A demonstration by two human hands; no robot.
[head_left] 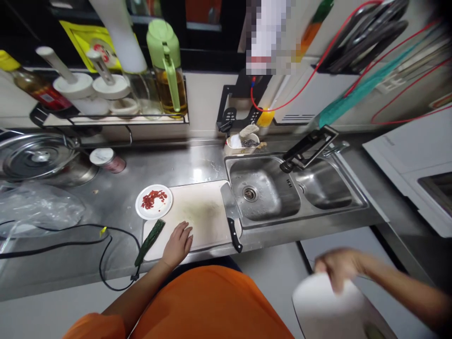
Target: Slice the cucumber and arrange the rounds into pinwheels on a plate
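My left hand [179, 242] rests on the white cutting board [201, 233], fingers stretched out and nothing in them. Just left of it, a dark green cucumber [150, 242] lies across the board's left edge. A white plate [140, 214] with small red pieces [153, 199] overlaps the board's far left corner. Along the right edge lies a kitchen knife [231, 212], its black handle toward me. Low on the right, away from the counter, my blurred right hand [337, 266] grips the rim of a white round-edged object [318, 301]; its kind is unclear, and the frame cuts it off.
A double steel sink [264, 188] adjoins the board on the right, a black stand [307, 148] over it. At left are a lidded pot [42, 157], a plastic bag [38, 207], a tin [108, 160] and black cables [100, 263]. A seasoning rack [116, 121] hangs behind.
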